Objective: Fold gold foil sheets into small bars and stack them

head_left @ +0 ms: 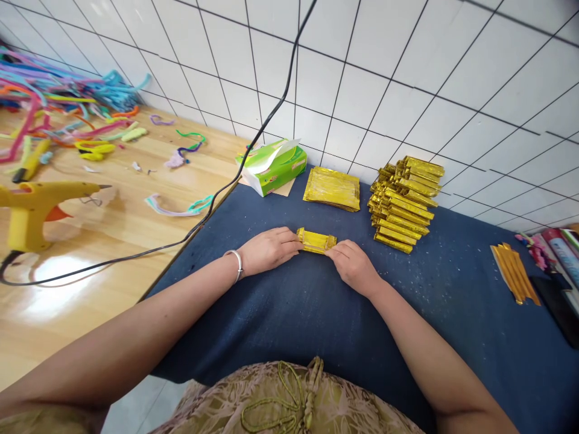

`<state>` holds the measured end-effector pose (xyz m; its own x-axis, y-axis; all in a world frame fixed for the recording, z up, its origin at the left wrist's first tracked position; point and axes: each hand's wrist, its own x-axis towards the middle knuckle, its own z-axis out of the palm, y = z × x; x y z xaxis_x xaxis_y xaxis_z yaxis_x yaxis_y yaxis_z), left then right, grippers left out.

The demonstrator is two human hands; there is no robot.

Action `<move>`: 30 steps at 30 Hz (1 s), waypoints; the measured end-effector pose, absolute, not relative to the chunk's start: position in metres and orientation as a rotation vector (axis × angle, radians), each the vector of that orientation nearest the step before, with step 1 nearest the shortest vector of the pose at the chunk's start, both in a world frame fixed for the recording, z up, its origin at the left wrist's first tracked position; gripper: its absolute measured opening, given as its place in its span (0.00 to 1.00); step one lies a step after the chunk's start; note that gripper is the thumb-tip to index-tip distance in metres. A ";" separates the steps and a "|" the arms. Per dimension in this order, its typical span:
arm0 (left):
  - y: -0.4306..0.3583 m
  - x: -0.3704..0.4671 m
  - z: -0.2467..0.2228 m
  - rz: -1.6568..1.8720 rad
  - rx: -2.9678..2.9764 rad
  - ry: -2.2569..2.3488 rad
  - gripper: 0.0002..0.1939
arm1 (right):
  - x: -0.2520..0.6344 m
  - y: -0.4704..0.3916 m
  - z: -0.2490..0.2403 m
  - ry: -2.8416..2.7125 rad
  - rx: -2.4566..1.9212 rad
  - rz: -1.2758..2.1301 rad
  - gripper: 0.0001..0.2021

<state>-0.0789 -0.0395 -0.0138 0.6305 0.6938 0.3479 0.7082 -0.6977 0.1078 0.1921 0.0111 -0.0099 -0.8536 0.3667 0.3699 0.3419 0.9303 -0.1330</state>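
Observation:
A small piece of folded gold foil paper lies on the dark blue cloth, between my two hands. My left hand, with a silver bangle at the wrist, grips its left end with the fingers pressed together. At the right end, my right hand pinches the lower corner. Beyond my hands rests a flat stack of gold foil paper. To the right of that stack stands a tall heap of folded gold foil strips.
A green tissue box stands near the tiled wall. A black cord crosses the view down to a yellow glue gun on the wooden table. Colourful pipe cleaners lie far left. More gold strips and a black phone-like object are at right.

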 end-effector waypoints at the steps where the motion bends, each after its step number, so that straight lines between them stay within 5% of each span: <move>1: -0.040 -0.079 -0.014 -0.571 -2.790 -1.206 0.14 | 0.192 0.012 -0.011 -2.677 -0.513 0.112 0.13; 30: -0.048 -0.079 -0.007 -0.679 -2.904 -1.324 0.14 | 0.193 0.002 -0.009 -2.607 -0.675 0.306 0.13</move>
<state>-0.0790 -0.0483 -0.0068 0.5856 0.7449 0.3198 0.6944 -0.6645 0.2763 0.1935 0.0020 -0.0093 -0.7898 0.5044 0.3489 0.4100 0.8573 -0.3113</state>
